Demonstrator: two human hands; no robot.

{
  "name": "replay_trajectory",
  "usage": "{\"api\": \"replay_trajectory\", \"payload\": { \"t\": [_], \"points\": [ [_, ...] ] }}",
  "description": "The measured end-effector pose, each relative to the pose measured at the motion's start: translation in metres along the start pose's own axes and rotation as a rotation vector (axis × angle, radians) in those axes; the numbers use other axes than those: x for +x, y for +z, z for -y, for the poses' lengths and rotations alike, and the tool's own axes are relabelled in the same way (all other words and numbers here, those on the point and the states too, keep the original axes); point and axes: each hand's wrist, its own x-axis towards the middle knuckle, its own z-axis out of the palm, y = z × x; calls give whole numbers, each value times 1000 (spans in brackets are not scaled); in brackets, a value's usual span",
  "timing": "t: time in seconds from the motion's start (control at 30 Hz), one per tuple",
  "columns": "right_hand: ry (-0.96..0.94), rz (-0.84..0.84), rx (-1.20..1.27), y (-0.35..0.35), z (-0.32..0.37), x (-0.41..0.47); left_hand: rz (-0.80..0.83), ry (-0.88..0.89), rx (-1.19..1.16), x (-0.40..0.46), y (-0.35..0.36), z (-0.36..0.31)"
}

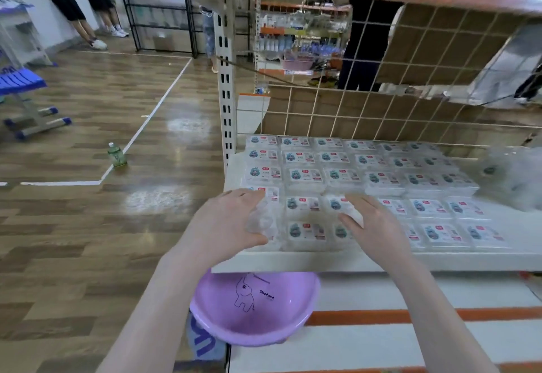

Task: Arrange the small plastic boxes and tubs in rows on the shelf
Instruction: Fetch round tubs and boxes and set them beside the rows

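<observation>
Both hands are over the front left corner of the white shelf (293, 262), squaring up the near rows. The left hand (227, 223) has fingers and thumb curled round a clear plastic box (262, 220) at the left end of the two front rows, thumb at its near edge, fingers over the top; this looks like a grip for nudging or seating it in line with its neighbours. The right hand (371, 221) lies with fingers straight and relaxed on top of the boxes a few places to the right, holding nothing, probably steadying that part of the row so it doesn't shift. The small plastic boxes (381, 180), all with the same label, already fill the shelf in rows back to the wire grid (381, 102); the back rows look tidy, the front two a bit looser. Crinkled clear plastic (511, 177) sits at the right end, too blurred to identify. A purple basin (255, 308) sits on the shelf below, and a green bottle (117, 155) stands on the floor to the left.
</observation>
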Motion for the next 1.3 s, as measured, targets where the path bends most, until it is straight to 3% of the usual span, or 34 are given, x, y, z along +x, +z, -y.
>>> {"api": "replay_trajectory", "payload": {
  "t": [0.47, 0.73, 0.93, 1.3],
  "points": [
    [-149, 41, -16, -47, -120, 9, 135, -93, 86, 66, 61, -121],
    [-255, 89, 55, -44, -134, 16, 150, -123, -13, 65, 77, -129],
    [-262, 102, 28, -40, -136, 16, 216, -91, 37, 69, 65, -121],
    [-263, 50, 38, -36, -135, 20, 270, -199, -303, 86, 31, -99]
  ]
}}
